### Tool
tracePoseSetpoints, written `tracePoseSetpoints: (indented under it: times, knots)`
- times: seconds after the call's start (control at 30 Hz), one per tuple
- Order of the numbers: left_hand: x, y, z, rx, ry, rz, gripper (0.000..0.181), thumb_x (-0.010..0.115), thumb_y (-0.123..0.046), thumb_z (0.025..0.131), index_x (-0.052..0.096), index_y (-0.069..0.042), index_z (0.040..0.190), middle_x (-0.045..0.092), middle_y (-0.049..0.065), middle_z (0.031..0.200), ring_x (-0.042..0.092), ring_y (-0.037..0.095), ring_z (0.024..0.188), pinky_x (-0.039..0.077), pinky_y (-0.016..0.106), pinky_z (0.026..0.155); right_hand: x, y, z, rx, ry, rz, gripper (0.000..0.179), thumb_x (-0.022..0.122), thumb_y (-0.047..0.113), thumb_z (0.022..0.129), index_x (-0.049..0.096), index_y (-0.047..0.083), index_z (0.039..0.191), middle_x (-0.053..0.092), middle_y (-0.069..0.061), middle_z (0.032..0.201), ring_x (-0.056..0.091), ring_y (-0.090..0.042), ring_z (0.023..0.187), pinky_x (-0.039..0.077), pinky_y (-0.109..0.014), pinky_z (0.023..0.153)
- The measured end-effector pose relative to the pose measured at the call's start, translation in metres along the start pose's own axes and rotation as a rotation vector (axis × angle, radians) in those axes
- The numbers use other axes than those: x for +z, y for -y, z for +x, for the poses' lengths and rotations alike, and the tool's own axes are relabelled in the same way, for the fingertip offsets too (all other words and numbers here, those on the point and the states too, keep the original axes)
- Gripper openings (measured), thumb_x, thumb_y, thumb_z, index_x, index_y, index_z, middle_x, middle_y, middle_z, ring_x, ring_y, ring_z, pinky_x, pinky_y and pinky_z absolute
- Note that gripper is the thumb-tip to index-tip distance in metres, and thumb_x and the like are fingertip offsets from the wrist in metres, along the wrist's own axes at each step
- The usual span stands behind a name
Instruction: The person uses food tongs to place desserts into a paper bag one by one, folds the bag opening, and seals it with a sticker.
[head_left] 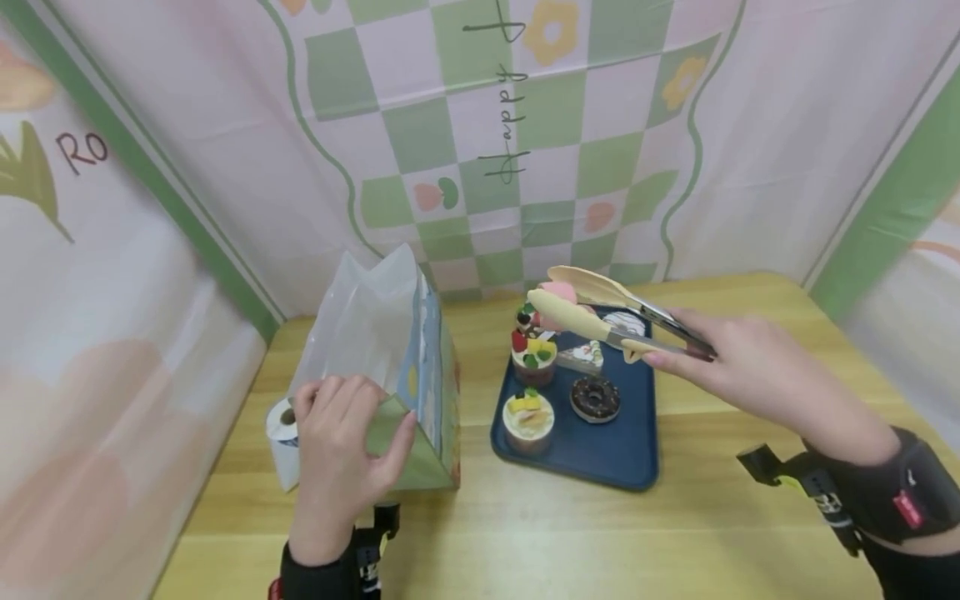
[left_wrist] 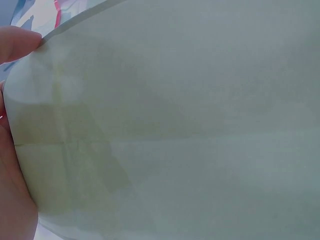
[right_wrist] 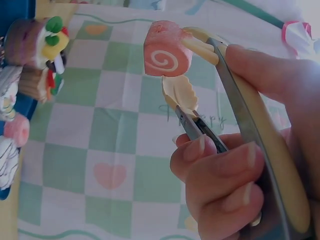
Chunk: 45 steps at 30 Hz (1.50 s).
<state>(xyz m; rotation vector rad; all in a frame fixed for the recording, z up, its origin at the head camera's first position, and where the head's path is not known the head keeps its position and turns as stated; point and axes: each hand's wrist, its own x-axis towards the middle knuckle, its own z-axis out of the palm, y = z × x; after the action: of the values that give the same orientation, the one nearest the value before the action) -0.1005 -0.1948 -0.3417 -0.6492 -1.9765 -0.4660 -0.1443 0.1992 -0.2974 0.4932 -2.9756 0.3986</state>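
Observation:
My left hand grips the near rim of a paper bag, with its fingers over the edge and the thumb spread along the outside. In the left wrist view, the pale bag wall fills most of the picture. My right hand holds metal tongs with cream-coloured tips. Between those tips is a pink Swiss roll with a white spiral on its end, held up above the tray's far part. A dark blue tray lies below, to the right of the bag.
On the tray are two fruit-topped cups, a chocolate doughnut, a cake slice, a white-striped doughnut and other sweets. A white paper roll stands left of the bag. A checked cloth hangs behind the wooden table.

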Motion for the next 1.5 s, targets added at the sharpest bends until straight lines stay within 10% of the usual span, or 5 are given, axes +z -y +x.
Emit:
tracePoseSetpoints:
  times: [1.5]
  knots:
    - [-0.001, -0.003, 0.005, -0.05, 0.042, 0.045, 0.032, 0.056, -0.036, 0.088, 0.053, -0.007, 0.074, 0.055, 0.003, 0.069, 0.048, 0.023, 0.069, 0.032, 0.045, 0.084, -0.05, 0.103, 0.056, -0.218, 0.046, 0.073, 0.07, 0.057, 0.059, 0.09, 0.046, 0.018, 0.146, 0.043, 0.002, 0.06, 0.04, -0.014, 0.053, 0.034, -0.029, 0.057]
